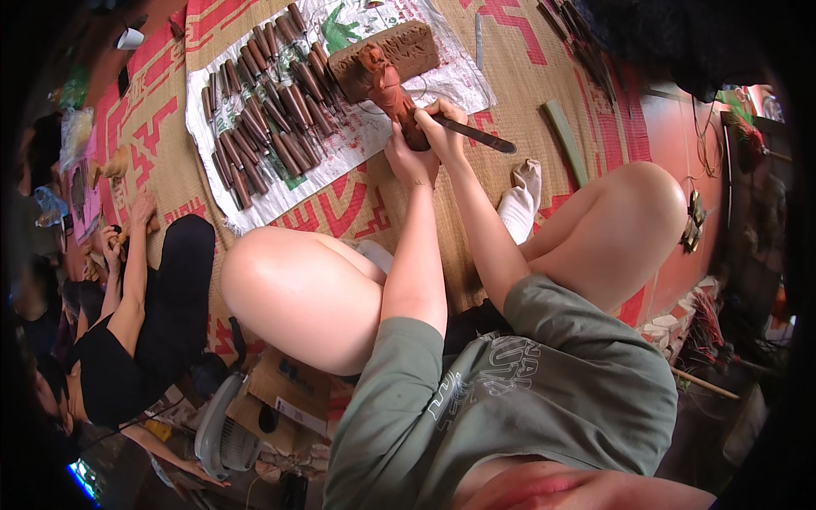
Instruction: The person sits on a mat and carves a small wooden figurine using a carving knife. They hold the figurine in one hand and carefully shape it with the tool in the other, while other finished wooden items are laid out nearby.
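Note:
A reddish-brown carved figurine leans away from me, its upper end beside a brown carved block. My left hand is wrapped round the figurine's lower end. In my right hand is a slim dark carving tool, its flat rounded end sticking out to the right. The fingers of that hand are closed near the figurine's side; the tool's working tip is hidden there. Left of the block, several carving chisels with brown wooden handles lie in rows on a white sheet.
A red-and-tan woven mat spreads under everything. Right of my hands lie a green strip and a thin grey strip. At the left another person works with their hands. A grey fan and a cardboard box stand lower left.

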A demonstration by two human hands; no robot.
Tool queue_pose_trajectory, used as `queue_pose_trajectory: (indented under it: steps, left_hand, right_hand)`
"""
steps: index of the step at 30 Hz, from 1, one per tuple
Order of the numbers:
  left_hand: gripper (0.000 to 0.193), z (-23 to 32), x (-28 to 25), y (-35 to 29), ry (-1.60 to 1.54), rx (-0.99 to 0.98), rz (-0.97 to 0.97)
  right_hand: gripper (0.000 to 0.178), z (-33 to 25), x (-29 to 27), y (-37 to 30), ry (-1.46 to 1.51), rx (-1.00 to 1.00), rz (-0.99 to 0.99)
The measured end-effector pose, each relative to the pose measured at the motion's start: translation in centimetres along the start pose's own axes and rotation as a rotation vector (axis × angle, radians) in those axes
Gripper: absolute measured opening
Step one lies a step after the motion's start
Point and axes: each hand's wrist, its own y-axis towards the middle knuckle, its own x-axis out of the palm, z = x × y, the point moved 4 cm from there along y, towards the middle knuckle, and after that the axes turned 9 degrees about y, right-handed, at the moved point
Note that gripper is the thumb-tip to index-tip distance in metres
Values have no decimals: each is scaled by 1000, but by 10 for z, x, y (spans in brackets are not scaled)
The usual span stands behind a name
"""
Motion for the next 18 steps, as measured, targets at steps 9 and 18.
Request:
queue_pose_trajectory:
  steps: [9, 18]
  left_hand:
    - [70, 7, -3, 2, -17, -26, -5]
    - [68, 5, -2, 2, -14, -43, -12]
  right_hand:
    - [13, 7, 1, 6, 40, 68, -20]
    - [16, -6, 6, 8, 29, 43, -19]
